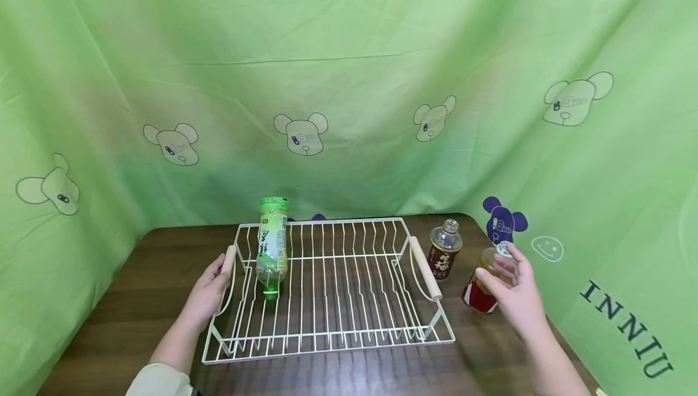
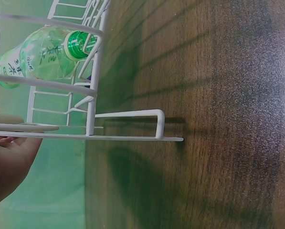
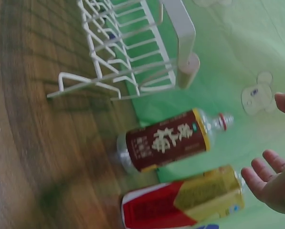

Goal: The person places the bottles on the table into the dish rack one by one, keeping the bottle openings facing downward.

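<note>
A white wire dish rack with wooden side handles stands on the table. My left hand holds its left handle, fingers curled about the wood in the left wrist view. Inside the rack, toward the left, a clear green-labelled bottle leans cap down between the wires. On the right, my right hand is beside the top of a red and yellow bottle, thumb and fingers apart. In the right wrist view that bottle stands upright, with the hand's fingertips near its upper end.
An uncapped clear bottle with a dark red label stands between the rack's right handle and the red and yellow bottle. A green cloth printed with bear heads hangs behind and around the dark wooden table.
</note>
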Demonstrator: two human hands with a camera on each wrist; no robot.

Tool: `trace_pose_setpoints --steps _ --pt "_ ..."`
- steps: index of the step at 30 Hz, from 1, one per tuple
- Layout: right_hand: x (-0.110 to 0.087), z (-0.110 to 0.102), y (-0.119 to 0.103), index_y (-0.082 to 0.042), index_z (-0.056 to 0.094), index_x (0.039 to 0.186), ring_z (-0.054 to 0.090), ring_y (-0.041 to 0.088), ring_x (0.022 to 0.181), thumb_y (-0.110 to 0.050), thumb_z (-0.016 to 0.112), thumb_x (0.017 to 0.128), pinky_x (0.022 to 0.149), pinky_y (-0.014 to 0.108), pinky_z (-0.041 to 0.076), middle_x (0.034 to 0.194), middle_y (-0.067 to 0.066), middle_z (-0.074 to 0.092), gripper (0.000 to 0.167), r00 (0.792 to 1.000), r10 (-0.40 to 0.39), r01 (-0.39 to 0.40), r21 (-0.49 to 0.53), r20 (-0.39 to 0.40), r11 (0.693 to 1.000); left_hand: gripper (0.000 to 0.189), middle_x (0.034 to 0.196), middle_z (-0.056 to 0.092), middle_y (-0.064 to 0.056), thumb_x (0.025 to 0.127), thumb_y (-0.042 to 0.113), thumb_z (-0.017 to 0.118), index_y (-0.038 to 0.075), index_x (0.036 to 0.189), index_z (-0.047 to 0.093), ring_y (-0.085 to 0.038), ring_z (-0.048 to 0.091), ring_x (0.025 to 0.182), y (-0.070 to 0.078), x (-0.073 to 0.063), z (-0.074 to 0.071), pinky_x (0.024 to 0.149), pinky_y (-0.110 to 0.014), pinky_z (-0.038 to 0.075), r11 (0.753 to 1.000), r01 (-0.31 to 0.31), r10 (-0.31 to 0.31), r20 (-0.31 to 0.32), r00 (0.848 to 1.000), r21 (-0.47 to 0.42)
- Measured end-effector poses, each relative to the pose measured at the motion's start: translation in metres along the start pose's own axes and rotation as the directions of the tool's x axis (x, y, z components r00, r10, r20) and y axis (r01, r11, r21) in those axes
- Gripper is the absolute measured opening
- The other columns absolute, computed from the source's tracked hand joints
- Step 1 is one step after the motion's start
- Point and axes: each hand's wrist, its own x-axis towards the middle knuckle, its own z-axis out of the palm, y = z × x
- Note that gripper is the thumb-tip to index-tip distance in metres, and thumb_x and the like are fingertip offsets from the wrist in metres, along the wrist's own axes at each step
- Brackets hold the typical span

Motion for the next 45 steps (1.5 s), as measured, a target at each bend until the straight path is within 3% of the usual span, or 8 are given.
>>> trace_pose_setpoints --steps 2,5,12,17,21,23,31,45 --pt "-0.001 -0.004 0.005 -0.005 0.010 0.156 0.041 -0.017 0.098 -0.015 0.066 0.094 0.077 -0.002 0.038 0.124 -0.011 0.044 0.084 1.000 0.007 -0.007 -0.009 -0.026 1.000 0.059 0.160 0.011 -0.031 0.104 0.009 0.033 -0.004 0.155 0.007 -0.041 0.016 0.146 0.000 0.000 0.000 0.121 -0.052 0.014 1.000 0.003 -0.003 0.002 1.000 -0.003" --pt "-0.002 -0.009 0.010 -0.003 0.011 0.155 0.041 -0.016 0.097 -0.014 0.065 0.093 0.078 -0.002 0.037 0.120 -0.014 0.043 0.083 0.998 0.019 -0.019 -0.009 -0.061 1.000 0.058 0.159 0.012 -0.032 0.104 0.009 0.033 -0.005 0.155 0.007 -0.042 0.016 0.146 -0.001 0.000 -0.001 0.121 -0.052 0.013 1.000 -0.003 0.003 0.002 1.000 0.005" --pt "0.000 -0.013 0.025 -0.002 0.014 0.155 0.040 -0.012 0.097 -0.014 0.067 0.092 0.078 -0.003 0.034 0.138 0.022 0.044 0.084 0.989 0.072 -0.075 -0.022 -0.128 0.997 0.057 0.159 0.014 -0.032 0.104 0.008 0.032 -0.006 0.154 0.009 -0.042 0.017 0.146 -0.001 0.000 -0.001 0.121 -0.052 0.014 1.000 -0.007 0.007 -0.002 1.000 0.016" --pt "0.004 -0.012 0.037 -0.003 0.014 0.156 0.048 0.029 0.121 -0.016 0.071 0.088 0.083 0.005 0.036 0.149 0.033 0.033 0.089 0.984 0.109 -0.116 -0.039 -0.143 0.992 0.057 0.159 0.013 -0.032 0.104 0.007 0.032 -0.006 0.154 0.009 -0.042 0.016 0.146 -0.001 0.000 -0.001 0.121 -0.052 0.013 1.000 -0.014 0.014 0.001 1.000 0.008" --pt "0.009 -0.007 0.051 -0.004 0.011 0.156 0.039 0.051 0.132 -0.017 0.073 0.086 0.102 0.038 0.044 0.153 0.035 0.027 0.094 0.982 0.130 -0.136 -0.038 -0.140 0.990 0.057 0.159 0.013 -0.031 0.104 0.007 0.032 -0.007 0.154 0.008 -0.042 0.016 0.146 -0.002 0.000 -0.001 0.121 -0.052 0.013 1.000 -0.012 0.012 0.002 1.000 0.002" --pt "0.012 -0.005 0.057 -0.004 0.011 0.156 0.039 0.053 0.132 -0.017 0.074 0.085 0.104 0.049 0.041 0.153 0.035 0.026 0.096 0.981 0.134 -0.141 -0.042 -0.138 0.989 0.057 0.159 0.012 -0.032 0.104 0.007 0.032 -0.007 0.154 0.008 -0.042 0.016 0.146 -0.002 0.000 -0.001 0.121 -0.052 0.013 1.000 -0.010 0.010 0.001 1.000 0.002" --pt "0.022 0.002 0.072 -0.001 0.003 0.156 0.035 0.055 0.134 -0.014 0.075 0.083 0.110 0.063 0.031 0.151 0.040 0.025 0.102 0.985 0.131 -0.133 -0.009 -0.108 0.991 0.058 0.160 0.010 -0.031 0.104 0.007 0.031 -0.007 0.154 0.006 -0.041 0.017 0.146 -0.003 0.000 -0.001 0.122 -0.051 0.013 1.000 -0.010 0.010 0.003 1.000 0.001" --pt "0.029 0.010 0.074 -0.007 -0.001 0.156 0.035 0.047 0.134 -0.019 0.072 0.087 0.111 0.060 0.029 0.151 0.036 0.027 0.101 0.972 0.209 -0.207 0.030 -0.107 0.978 0.058 0.159 0.012 -0.032 0.103 0.007 0.031 -0.007 0.154 0.007 -0.042 0.017 0.146 -0.003 0.000 0.000 0.121 -0.052 0.013 1.000 -0.011 0.011 -0.001 1.000 -0.003"
